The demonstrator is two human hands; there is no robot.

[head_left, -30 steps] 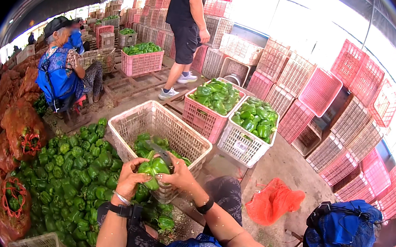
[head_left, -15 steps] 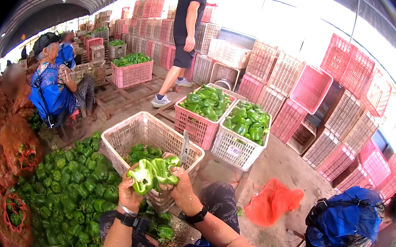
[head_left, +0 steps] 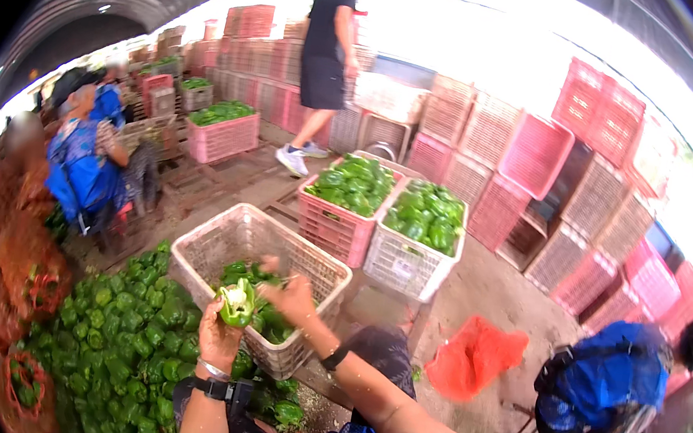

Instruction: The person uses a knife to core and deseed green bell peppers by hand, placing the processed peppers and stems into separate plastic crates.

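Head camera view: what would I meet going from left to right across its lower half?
Orange net sacks, pile of green peppers, left hand holding a cut green pepper, blurred right hand, filled pink crate, filled white crate, crumpled red-orange material, bending person in blue.

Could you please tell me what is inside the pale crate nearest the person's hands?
Green peppers lie inside the pale crate. The right hand, blurred, covers part of the interior, and whatever lies beneath the visible peppers is hidden.
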